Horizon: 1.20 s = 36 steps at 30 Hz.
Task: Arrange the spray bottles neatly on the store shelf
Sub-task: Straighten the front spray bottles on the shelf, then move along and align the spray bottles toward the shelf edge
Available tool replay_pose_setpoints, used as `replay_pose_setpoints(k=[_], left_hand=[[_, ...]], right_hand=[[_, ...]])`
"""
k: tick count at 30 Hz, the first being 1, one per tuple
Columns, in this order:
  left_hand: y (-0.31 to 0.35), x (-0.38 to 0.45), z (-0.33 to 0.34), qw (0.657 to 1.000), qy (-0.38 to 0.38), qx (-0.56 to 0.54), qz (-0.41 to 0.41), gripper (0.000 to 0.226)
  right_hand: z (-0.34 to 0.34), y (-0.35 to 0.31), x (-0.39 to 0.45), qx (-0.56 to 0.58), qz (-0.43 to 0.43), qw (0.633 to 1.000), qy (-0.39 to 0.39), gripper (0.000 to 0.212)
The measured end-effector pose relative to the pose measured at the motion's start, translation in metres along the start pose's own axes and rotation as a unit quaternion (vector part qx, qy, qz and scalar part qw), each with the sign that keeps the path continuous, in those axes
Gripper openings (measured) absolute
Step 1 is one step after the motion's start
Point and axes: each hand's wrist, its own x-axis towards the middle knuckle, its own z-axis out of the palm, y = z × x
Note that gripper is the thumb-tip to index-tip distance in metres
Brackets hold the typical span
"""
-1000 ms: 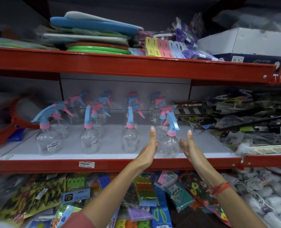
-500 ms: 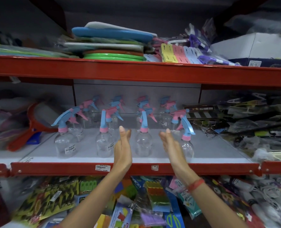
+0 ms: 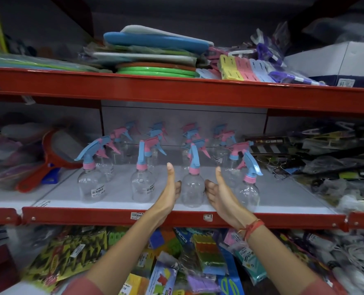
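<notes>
Hands: left hand (image 3: 170,191) and right hand (image 3: 217,191) open, palms flanking the third front bottle (image 3: 192,191), fingertips at its sides, not clamped.
Bottle: clear, apparently empty plastic; likely light, tippy, slick; hold round belly.
Place: shelf (image 3: 117,192) front edge; more rows behind.

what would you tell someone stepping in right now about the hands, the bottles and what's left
Left hand: open, palm inward, at the left side of the third front bottle.
Right hand: open, palm inward, at that bottle's right side. Neither hand is closed on it.
Bottles: four clear ones with blue and pink triggers stand upright along the front of the middle shelf, more in rows behind.
Done: the rows look roughly even.
Left: square up the third bottle; the front right bottle has its trigger turned a different way from the others, so probably rotate it to match.
</notes>
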Motion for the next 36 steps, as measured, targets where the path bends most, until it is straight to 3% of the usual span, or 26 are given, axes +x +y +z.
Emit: replay_pose_setpoints(k=[3, 10, 17, 21, 24, 26, 28, 33, 36], left_hand=[[-0.005, -0.004, -0.007, 1.000, -0.019, 0.010, -0.010, 0.137], [-0.006, -0.013, -0.013, 0.997, -0.065, 0.016, -0.025, 0.139], [-0.004, -0.022, -0.012, 0.998, -0.057, 0.036, -0.014, 0.140], [-0.001, -0.026, -0.012, 0.997, -0.064, 0.038, -0.005, 0.129], [0.000, -0.034, -0.015, 0.997, -0.064, 0.029, 0.011, 0.108], [-0.004, -0.037, -0.021, 0.999, -0.030, 0.026, 0.030, 0.109], [-0.009, -0.040, -0.030, 0.996, 0.034, 0.016, 0.086, 0.095], [-0.020, -0.044, -0.066, 0.941, 0.251, -0.083, 0.209, 0.058], [-0.022, -0.037, -0.089, 0.945, 0.269, -0.069, 0.172, 0.071]], right_hand=[[-0.006, 0.005, -0.005, -0.007, 0.011, 1.000, -0.007, 0.087], [-0.013, 0.006, -0.020, -0.038, 0.017, 0.999, -0.008, 0.090], [-0.013, 0.007, -0.023, -0.049, 0.021, 0.999, -0.009, 0.094], [-0.011, 0.006, -0.028, -0.059, 0.008, 0.998, -0.013, 0.091], [-0.011, 0.017, -0.025, -0.095, -0.022, 0.992, 0.078, 0.094], [-0.006, 0.025, -0.029, -0.068, -0.077, 0.978, 0.179, 0.072], [0.006, 0.028, -0.038, -0.012, -0.131, 0.966, 0.223, 0.051], [0.049, 0.025, -0.039, 0.036, -0.127, 0.985, 0.115, 0.050], [0.075, 0.018, -0.022, 0.020, -0.096, 0.994, 0.040, 0.061]])
